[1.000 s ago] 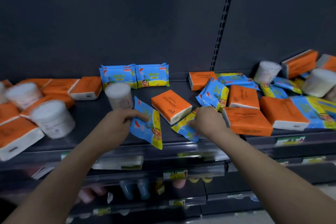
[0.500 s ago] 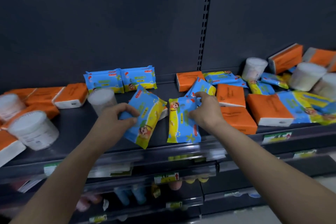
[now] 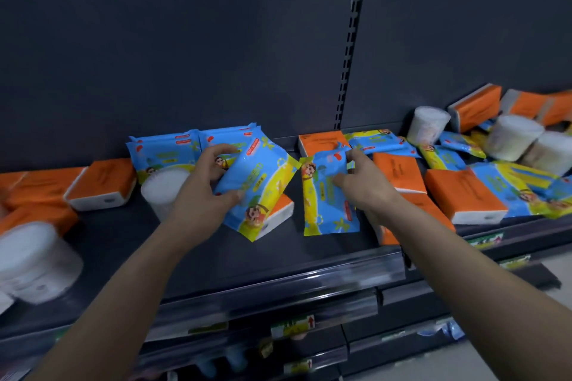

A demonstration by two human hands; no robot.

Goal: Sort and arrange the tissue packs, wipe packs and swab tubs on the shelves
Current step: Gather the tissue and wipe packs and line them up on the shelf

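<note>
Here, the left hand (image 3: 201,185) curls round a tilted wipe pack (image 3: 257,192); the right hand (image 3: 365,187) pinches a second pack (image 3: 325,207).

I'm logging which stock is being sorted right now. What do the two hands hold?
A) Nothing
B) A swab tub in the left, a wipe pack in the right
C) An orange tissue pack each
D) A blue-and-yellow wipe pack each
D: the left hand grips a tilted wipe pack, and the right hand pinches a second wipe pack, both blue and yellow.
</note>
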